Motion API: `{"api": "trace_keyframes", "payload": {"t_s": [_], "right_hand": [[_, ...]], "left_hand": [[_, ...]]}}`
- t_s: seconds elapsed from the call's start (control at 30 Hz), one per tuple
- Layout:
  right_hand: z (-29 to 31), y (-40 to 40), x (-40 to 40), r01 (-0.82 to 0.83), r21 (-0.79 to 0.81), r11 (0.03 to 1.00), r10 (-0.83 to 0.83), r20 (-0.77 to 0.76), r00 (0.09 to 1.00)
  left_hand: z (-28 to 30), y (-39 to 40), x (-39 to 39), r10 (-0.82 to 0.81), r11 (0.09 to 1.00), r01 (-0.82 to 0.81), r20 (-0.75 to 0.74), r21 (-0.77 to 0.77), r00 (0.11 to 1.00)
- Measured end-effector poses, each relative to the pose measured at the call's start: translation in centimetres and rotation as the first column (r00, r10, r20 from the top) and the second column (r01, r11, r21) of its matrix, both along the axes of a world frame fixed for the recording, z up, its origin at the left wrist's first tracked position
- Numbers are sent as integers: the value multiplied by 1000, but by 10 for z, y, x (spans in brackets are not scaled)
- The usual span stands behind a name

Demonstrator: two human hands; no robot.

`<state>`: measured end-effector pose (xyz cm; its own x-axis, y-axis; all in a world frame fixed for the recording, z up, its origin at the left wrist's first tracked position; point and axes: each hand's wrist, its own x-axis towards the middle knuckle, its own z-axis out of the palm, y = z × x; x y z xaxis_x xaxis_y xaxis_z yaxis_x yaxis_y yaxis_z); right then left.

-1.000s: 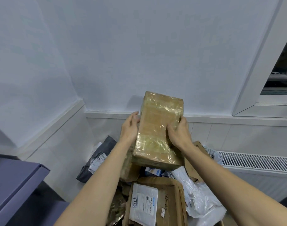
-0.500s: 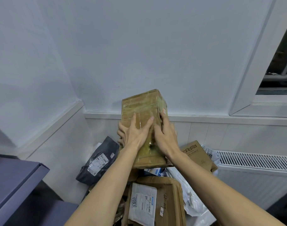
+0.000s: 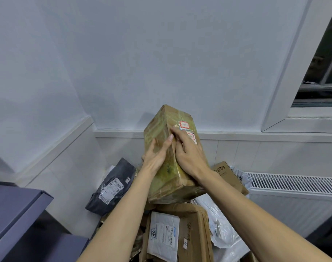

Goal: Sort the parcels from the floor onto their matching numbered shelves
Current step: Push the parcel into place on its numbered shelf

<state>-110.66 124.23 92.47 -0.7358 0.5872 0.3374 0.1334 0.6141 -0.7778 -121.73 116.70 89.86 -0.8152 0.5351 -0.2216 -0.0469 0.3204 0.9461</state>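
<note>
Both hands, left point(image 3: 155, 161) and right point(image 3: 188, 155), I'm pressing with nearly straight fingers against the box point(image 3: 172, 154), holding it above the pile point(image 3: 172, 233), its label point(image 3: 184, 125) just beyond my fingertips for reading.

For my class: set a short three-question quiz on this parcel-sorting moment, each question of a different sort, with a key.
1. True or false: both hands are on the taped cardboard box.
2. Which parcel lies left of the pile? A) dark grey mailer bag B) red tube C) wooden crate
3. Fill in: the white label on the flat carton below reads ___.

Key: 1 true: left hand and right hand press its sides. 2 A. 3 "30".
</note>
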Motion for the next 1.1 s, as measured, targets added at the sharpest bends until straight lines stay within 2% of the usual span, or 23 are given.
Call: {"api": "trace_keyframes", "payload": {"t_s": [0.07, 0.23, 0.4, 0.53, 0.57, 0.67, 0.73, 0.93, 1.1], "right_hand": [[5, 0, 0, -8, 33, 999, 7, 24, 1000], [15, -4, 6, 7, 47, 999, -12, 105, 994], [-3, -3, 1, 4, -27, 1000, -1, 108, 994], [-13, 13, -6, 195, -36, 980, -174, 308, 935], [-15, 16, -8, 198, -47, 979, -171, 338, 925], [-15, 14, -13, 112, -171, 979, -59, 288, 956], [-14, 11, -12, 85, -157, 984, -44, 247, 968], [-19, 3, -13, 94, -155, 983, -69, 158, 985], [-18, 1, -18, 113, -198, 974, -96, 94, 991]], "left_hand": [[-1, -1, -1, -29, 1000, 29, 17, -11, 999], [-5, -6, -1, -139, 990, 136, 195, 27, 971], [-13, -16, -7, -16, 1000, 14, 143, 10, 990], [-23, -21, -21, 20, 1000, -22, 166, 9, 986], [-35, -18, -29, 11, 1000, -12, 165, 3, 986], [-32, -17, -26, -67, 997, 70, 99, -19, 993], [-9, -23, -9, -86, 996, 87, 25, -7, 996], [-6, -25, -6, -8, 995, 27, -200, 92, 980], [-11, -20, -8, 66, 988, -19, -307, 153, 949]]}}
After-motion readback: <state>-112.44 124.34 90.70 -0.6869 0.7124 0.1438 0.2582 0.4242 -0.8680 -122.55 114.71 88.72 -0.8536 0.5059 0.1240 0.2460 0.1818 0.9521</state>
